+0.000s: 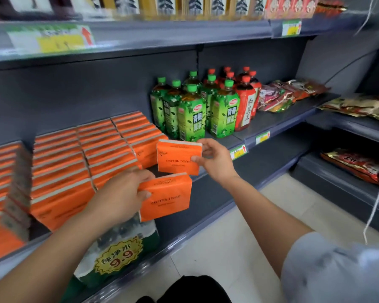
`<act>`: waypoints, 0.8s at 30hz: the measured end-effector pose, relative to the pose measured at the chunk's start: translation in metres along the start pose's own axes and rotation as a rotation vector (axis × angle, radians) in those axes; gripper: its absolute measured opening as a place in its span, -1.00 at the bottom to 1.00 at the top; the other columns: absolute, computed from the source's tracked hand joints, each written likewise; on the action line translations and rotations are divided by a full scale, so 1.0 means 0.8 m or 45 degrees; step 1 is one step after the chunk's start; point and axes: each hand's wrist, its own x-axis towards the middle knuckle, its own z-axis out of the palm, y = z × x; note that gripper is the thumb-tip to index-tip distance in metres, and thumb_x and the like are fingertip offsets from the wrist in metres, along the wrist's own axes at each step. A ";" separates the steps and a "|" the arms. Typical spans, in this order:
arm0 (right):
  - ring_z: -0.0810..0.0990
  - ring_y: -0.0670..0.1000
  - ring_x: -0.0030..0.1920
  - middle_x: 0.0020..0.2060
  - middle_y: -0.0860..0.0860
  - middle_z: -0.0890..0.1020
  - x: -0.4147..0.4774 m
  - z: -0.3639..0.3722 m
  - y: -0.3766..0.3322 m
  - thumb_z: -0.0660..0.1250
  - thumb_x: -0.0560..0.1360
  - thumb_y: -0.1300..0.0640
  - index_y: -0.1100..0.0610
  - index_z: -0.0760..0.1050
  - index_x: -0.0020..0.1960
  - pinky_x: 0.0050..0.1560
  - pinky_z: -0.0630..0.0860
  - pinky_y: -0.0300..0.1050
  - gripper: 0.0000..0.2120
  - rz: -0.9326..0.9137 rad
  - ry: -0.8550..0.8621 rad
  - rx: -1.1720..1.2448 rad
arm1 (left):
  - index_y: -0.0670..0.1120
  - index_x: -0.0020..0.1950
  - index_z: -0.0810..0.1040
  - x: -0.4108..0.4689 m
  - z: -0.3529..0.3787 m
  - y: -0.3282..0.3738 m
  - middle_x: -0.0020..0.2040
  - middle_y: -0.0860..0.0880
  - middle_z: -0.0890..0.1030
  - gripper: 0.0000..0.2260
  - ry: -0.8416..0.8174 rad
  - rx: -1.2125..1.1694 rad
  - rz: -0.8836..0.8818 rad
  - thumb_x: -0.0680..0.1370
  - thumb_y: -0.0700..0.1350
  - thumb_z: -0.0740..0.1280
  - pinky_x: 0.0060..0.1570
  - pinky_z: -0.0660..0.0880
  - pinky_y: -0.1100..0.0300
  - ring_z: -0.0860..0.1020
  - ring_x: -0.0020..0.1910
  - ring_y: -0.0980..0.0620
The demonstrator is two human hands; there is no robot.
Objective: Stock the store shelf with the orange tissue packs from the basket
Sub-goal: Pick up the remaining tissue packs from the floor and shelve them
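My left hand (123, 193) grips an orange tissue pack (169, 199) by its left edge, in front of the shelf's front edge. My right hand (214, 158) pinches a second orange tissue pack (176, 159) by its right side, upright, just above the first and close to the front of the rightmost row. Rows of orange tissue packs (85, 158) stand packed on the grey shelf (232, 141), running from the left edge to the green bottles. The basket is not in view.
Green-capped tea bottles (190, 114) and red-capped bottles (245, 106) stand right of the tissue rows. Snack bags (280, 95) lie further right. A green-and-white pack with a 9.9 price sticker (118, 252) sits on the lower shelf. Pale floor (228, 237) lies below.
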 end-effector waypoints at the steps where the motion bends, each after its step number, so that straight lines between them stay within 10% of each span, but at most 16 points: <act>1: 0.54 -0.18 -0.14 -0.17 -0.09 0.56 0.009 0.006 -0.002 0.47 0.42 0.29 0.10 0.50 0.11 -0.17 0.48 -0.39 -0.68 0.004 -0.034 -0.010 | 0.10 0.27 0.47 -0.001 -0.001 -0.003 0.20 0.12 0.48 -0.70 -0.006 -0.002 -0.005 0.55 -0.06 0.34 0.19 0.38 0.18 0.45 0.20 0.10; 7: 0.49 -0.06 -0.11 -0.16 0.03 0.47 0.054 0.041 -0.005 0.32 0.50 0.40 0.18 0.45 0.23 -0.19 0.51 -0.39 -0.67 0.045 -0.198 -0.114 | 0.14 0.28 0.45 0.002 -0.002 -0.019 0.18 0.15 0.46 -0.70 -0.053 0.010 -0.042 0.55 -0.02 0.33 0.17 0.39 0.19 0.43 0.16 0.13; 11: 0.50 0.09 -0.06 -0.19 0.03 0.46 0.076 0.065 0.008 0.27 0.50 0.46 0.18 0.46 0.20 0.15 0.53 0.09 -0.66 0.076 -0.245 -0.122 | 0.15 0.28 0.45 0.008 0.000 -0.026 0.17 0.16 0.45 -0.71 -0.070 -0.007 -0.039 0.56 -0.02 0.31 0.16 0.41 0.19 0.43 0.15 0.14; 24: 0.55 0.02 0.16 0.13 -0.01 0.58 0.095 0.104 0.027 0.31 0.50 0.36 0.10 0.45 0.31 0.25 0.49 0.01 -0.58 0.110 -0.164 -0.092 | 0.15 0.29 0.44 0.026 0.009 -0.035 0.16 0.18 0.44 -0.70 -0.093 -0.020 -0.034 0.57 -0.03 0.31 0.15 0.37 0.23 0.41 0.14 0.16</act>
